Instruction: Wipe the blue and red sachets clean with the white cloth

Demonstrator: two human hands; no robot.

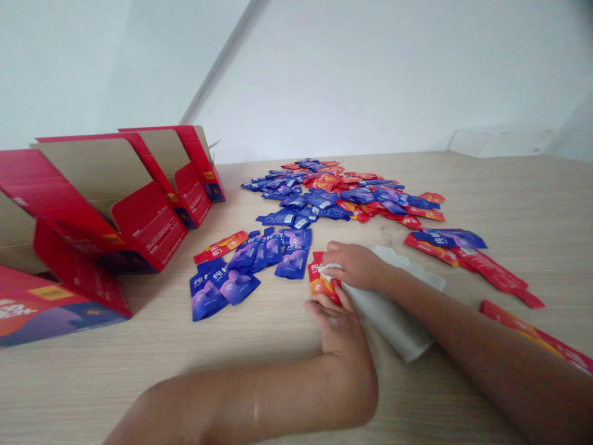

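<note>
My left hand (336, 321) rests on the wooden table (278, 377), its fingers pressing the near end of a red-orange sachet (319, 279). My right hand (352, 262) is closed on a white cloth (393, 309) and presses a fold of it onto that sachet. The cloth trails under my right forearm. Just left of the hands lie several blue sachets (241, 272) in a loose fan, with one red sachet (220, 245) beside them.
A large heap of blue and red sachets (343, 191) lies further back. More red and blue sachets (463, 250) lie at the right, and red ones (537, 337) near the right edge. Open red cardboard boxes (102, 204) stand at the left.
</note>
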